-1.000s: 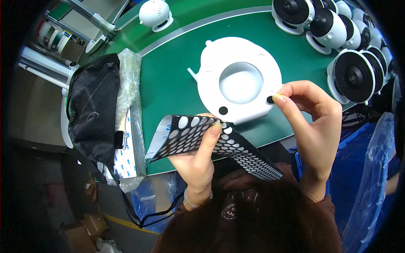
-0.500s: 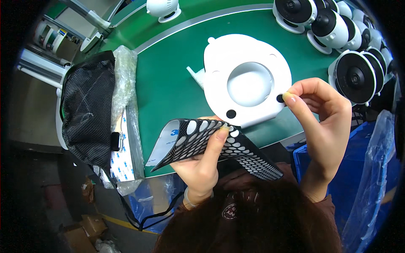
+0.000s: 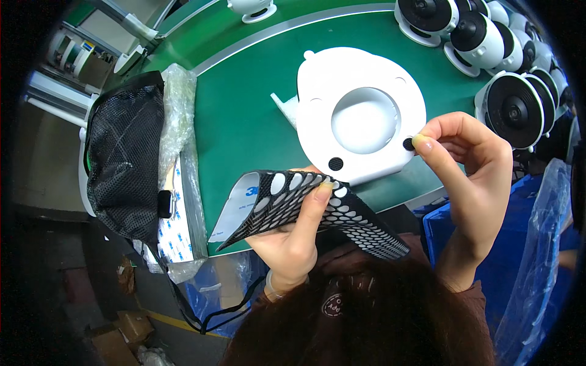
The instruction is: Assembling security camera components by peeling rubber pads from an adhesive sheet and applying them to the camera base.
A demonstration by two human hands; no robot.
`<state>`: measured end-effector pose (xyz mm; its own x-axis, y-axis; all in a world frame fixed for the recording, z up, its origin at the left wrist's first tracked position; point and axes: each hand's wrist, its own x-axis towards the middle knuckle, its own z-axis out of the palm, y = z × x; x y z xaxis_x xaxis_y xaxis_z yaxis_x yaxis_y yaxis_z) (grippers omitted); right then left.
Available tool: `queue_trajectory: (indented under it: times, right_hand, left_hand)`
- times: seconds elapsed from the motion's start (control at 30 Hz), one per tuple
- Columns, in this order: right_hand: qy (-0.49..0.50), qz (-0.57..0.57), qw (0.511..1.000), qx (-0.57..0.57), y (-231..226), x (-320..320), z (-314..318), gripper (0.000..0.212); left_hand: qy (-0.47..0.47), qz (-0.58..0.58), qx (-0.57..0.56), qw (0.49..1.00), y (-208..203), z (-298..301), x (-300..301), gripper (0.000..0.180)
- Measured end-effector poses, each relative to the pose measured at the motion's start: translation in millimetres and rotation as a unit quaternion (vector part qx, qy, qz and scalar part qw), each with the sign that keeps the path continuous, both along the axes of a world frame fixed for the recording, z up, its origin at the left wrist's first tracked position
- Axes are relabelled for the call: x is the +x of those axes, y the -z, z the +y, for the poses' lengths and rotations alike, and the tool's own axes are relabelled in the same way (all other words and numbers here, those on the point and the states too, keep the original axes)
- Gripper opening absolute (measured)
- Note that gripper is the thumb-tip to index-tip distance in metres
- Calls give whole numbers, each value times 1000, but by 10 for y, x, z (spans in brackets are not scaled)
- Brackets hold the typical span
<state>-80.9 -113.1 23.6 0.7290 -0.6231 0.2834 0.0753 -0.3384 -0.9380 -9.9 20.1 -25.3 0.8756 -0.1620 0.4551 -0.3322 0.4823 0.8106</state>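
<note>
In the head view, we see the left hand [image 3: 290, 247] pinching a curled sheet [image 3: 372, 232] of dots between thumb and fingers. The right hand [image 3: 476, 165] pinches at the right dot [image 3: 408, 144] on the white housing [image 3: 317, 134], near the left dot [image 3: 336, 163]. We see the housing over the worktop [image 3: 235, 140] (whether it rests there, we cannot tell), just beyond the sheet.

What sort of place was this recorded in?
Probably a factory or workshop assembly station: a green worktop, a cluster of similar white-and-black devices at its far right, and what looks like a blue crate below.
</note>
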Motion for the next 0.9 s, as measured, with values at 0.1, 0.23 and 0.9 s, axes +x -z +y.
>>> queue_trajectory:
  times: [0.1, 0.23, 0.9]
  right_hand:
    - [32, 4, 999, -32, 29, 24, 29, 9]
    - [19, 31, 998, -56, 53, 22, -24, 11]
    - [-114, -51, 986, -109, 370, -128, 274, 13]
  left_hand:
    - [4, 3, 1, 1000, 15, 10, 4, 22]
    - [11, 5, 3, 1000, -7, 5, -12, 22]
    - [37, 44, 40, 998, -135, 112, -177, 18]
